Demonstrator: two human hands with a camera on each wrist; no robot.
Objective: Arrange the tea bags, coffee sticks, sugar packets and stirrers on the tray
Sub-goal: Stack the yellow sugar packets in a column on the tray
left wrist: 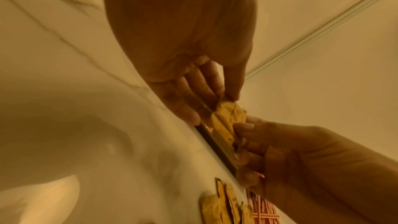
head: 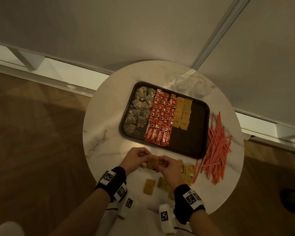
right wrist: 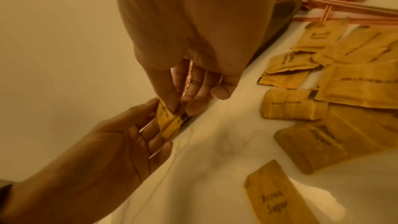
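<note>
A dark tray on the round marble table holds tea bags at its left. Beside them lie red coffee sticks, then brown sugar packets; the tray's right part is bare. Just in front of the tray, my left hand and right hand pinch a small stack of sugar packets between them from either side. The wrist views show the same stack held edge-on between thumbs and fingers. Loose sugar packets lie by my right hand. Red striped stirrers are heaped right of the tray.
Two clear glasses stand behind the tray near the wall. One sugar packet lies apart near the table's front edge. Wooden floor surrounds the table; a white skirting runs behind it.
</note>
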